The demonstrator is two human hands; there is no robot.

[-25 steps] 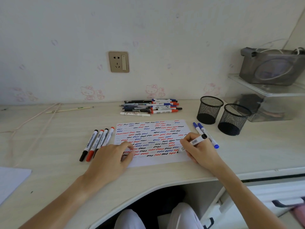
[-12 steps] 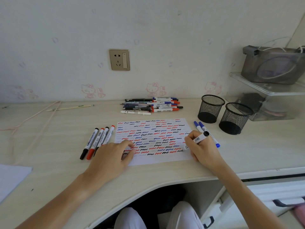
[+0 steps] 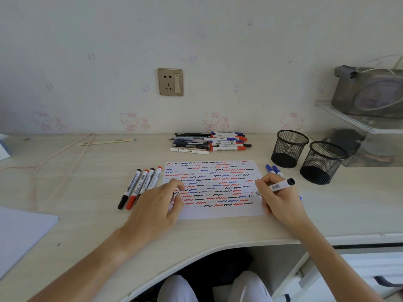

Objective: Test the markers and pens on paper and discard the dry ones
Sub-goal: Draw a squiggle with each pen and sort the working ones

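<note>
From the head camera, the right hand pinches a white-barrelled marker with a black end cap low on its barrel, fingers curled round it, and the tip rests on the right edge of the white sheet of paper covered in red, blue and black squiggles. The left hand lies on the sheet's left part with fingers loosely bent, pressing it flat and holding nothing.

The marker is light, stiff and smooth plastic, so a grip near the tip, as here, gives the best control; higher up it would likely wobble. The paper is thin and would slide on the pale wood-grain table without the left hand's weight.

Four capped markers with black and red caps lie side by side just left of the sheet. Two blue-capped markers lie just right of it, partly behind the right hand. A heap of mixed pens and markers waits near the wall, well behind the paper. Two black wire-mesh pen cups stand to the right; which is meant for dry ones I cannot tell. The lowest row of squiggles leaves a bare strip along the near edge of the sheet.
</note>
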